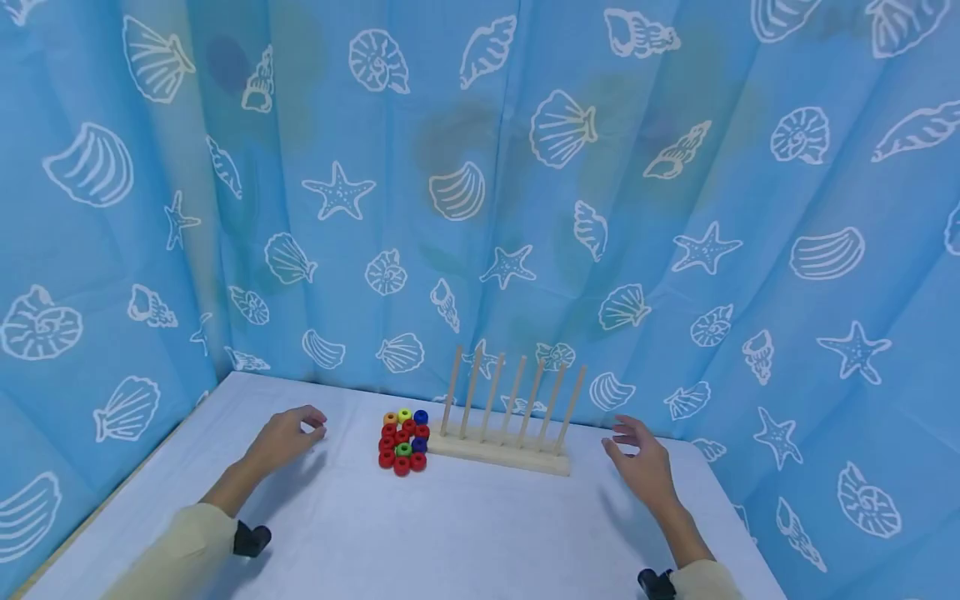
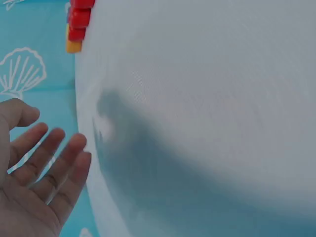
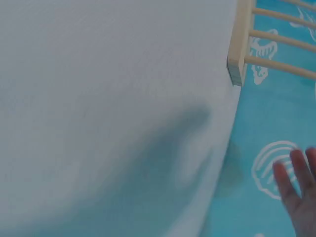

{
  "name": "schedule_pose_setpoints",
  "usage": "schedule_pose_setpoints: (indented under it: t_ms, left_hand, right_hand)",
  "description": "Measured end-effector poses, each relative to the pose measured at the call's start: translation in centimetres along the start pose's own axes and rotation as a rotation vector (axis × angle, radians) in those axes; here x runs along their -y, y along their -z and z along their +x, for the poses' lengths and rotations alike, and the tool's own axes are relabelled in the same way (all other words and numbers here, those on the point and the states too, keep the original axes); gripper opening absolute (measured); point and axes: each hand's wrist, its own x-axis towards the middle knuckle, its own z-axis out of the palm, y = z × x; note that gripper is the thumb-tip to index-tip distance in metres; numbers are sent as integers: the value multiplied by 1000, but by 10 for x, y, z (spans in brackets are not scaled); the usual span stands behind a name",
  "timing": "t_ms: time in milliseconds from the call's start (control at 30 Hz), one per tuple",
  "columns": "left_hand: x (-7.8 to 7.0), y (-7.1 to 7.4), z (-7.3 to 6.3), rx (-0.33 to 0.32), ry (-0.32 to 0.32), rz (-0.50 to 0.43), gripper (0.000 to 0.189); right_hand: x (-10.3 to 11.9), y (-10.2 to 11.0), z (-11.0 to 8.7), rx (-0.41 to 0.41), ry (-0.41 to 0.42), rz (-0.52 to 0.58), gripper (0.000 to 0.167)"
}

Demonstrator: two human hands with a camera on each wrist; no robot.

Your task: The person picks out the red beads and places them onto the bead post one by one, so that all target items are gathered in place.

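My left hand (image 1: 285,437) hovers over the table left of a cluster of beads, its fingers relaxed and holding nothing. The cluster has several red beads (image 1: 402,466), an orange bead (image 1: 391,418), a yellow bead (image 1: 405,414), a green bead (image 1: 403,450) and blue beads (image 1: 421,417). Touching or just beside them stands a wooden rack (image 1: 495,452) with several upright pegs (image 1: 514,392), all bare. To the right of the rack, my right hand (image 1: 643,467) is raised with loosely spread fingers, apart from everything. In the left wrist view, part of the red beads (image 2: 80,18) shows at the top.
A white-covered table (image 1: 450,533) lies under everything. Behind it and at both sides hangs a blue curtain (image 1: 480,208) with white shell prints, close to the rack's back. Dark wrist devices (image 1: 251,539) sit at both sleeves.
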Motion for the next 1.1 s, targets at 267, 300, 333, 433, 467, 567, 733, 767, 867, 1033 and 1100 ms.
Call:
schedule_pose_setpoints:
  t_ms: [267, 300, 333, 433, 467, 567, 733, 767, 867, 1033, 1100]
  left_hand:
    - [-10, -29, 16, 12, 101, -241, 25]
    - [-10, -33, 18, 13, 107, -258, 25]
    - [-10, -37, 21, 12, 106, -271, 25]
    - [-10, -46, 25, 12, 98, -305, 25]
    - [-10, -48, 26, 12, 96, -312, 25]
    - [-13, -52, 27, 18, 89, -327, 26]
    - [-16, -53, 26, 21, 96, -316, 25]
    - [-16, -53, 25, 21, 97, -305, 26]
    - [-17, -52, 22, 19, 109, -283, 27]
    - [-15, -53, 20, 18, 125, -267, 27]
    - [-14, -54, 20, 25, 126, -262, 26]
  right_hand:
    - [-13, -35, 14, 208, -112, 321, 70]
    - [-13, -39, 16, 233, -124, 334, 73]
    - [-13, -42, 19, 255, -130, 346, 75]
    - [-13, -51, 23, 306, -147, 373, 80]
    - [-13, -54, 24, 317, -150, 398, 81]
    - [-12, -59, 26, 339, -172, 448, 86]
    - [-12, -66, 27, 367, -206, 459, 94]
    - [-12, -68, 27, 370, -212, 451, 96]
    - [-14, -72, 28, 366, -229, 431, 98]
    - [-15, -77, 27, 368, -240, 398, 100]
    - [-14, -78, 27, 377, -240, 375, 99]
